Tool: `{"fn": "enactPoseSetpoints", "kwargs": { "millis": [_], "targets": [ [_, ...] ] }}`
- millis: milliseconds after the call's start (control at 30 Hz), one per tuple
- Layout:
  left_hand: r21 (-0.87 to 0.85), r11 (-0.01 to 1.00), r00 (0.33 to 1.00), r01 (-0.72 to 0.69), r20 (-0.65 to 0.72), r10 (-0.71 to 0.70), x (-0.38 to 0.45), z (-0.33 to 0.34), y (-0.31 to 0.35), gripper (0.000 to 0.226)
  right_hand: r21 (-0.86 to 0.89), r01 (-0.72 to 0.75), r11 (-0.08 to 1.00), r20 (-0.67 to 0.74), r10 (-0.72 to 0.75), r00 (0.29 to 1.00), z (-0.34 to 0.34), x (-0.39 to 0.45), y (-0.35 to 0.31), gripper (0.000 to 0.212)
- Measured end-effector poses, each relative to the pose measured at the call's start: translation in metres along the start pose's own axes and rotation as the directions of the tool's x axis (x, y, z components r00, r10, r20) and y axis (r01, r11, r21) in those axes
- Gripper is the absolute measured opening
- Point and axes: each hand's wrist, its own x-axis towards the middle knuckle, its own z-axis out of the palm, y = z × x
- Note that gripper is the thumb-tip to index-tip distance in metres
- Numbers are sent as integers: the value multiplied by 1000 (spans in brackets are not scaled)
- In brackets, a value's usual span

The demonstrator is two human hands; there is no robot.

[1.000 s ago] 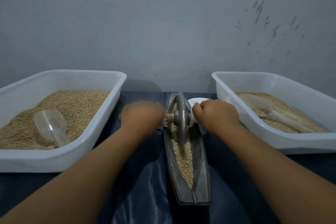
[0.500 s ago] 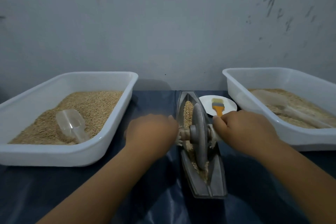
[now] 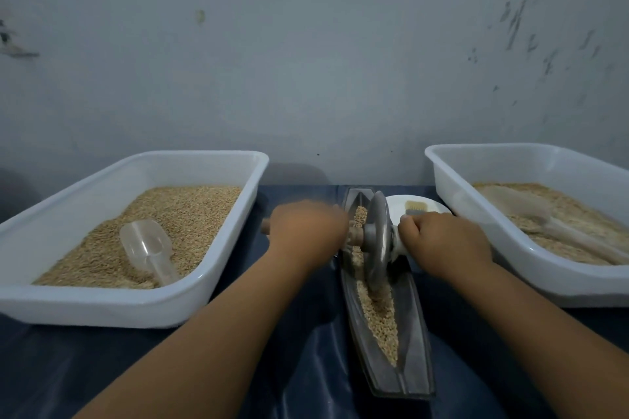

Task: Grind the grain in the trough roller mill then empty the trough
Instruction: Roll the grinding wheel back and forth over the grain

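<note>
A narrow grey metal trough (image 3: 417, 360) lies lengthwise on the dark blue table cover, with tan grain (image 3: 381, 320) along its groove. A grey roller wheel (image 3: 376, 238) stands upright in the groove in the trough's far half. A wooden axle handle runs through the wheel. My left hand (image 3: 306, 230) grips the left handle, whose tip pokes out past my knuckles. My right hand (image 3: 442, 238) grips the right handle close to the wheel. The left hand is blurred.
A white tub (image 3: 102, 308) with whole grain and a clear plastic scoop (image 3: 148, 248) stands on the left. A second white tub (image 3: 544, 286) on the right holds paler grain and a scoop. Behind the trough sits a small white plate (image 3: 396, 211) with a brush (image 3: 417, 207). A grey wall rises behind.
The wheel rolled toward me to the near part of the trough half a second ago and is now back in the far half. Both hands kept hold of the handles.
</note>
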Motion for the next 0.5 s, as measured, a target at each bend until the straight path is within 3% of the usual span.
{"fn": "enactPoseSetpoints", "kwargs": {
  "millis": [133, 267, 400, 500],
  "targets": [
    [-20, 1000, 999, 3, 35, -3, -30, -14, 2, 50, -101, 87, 991, 160, -70, 985, -19, -17, -2, 40],
    [-36, 999, 1000, -20, -2, 19, -55, -31, 2, 53, -80, 169, 982, 253, -144, 957, -41, -44, 1, 35],
    [-25, 999, 998, -33, -60, 31, -56, -32, 4, 53, -82, 191, 978, 252, -165, 953, -44, -51, 1, 32],
    [6, 999, 995, -31, -93, 32, -43, -18, 3, 51, -89, 91, 992, 163, -76, 984, -28, -39, -3, 45]
  ]
}}
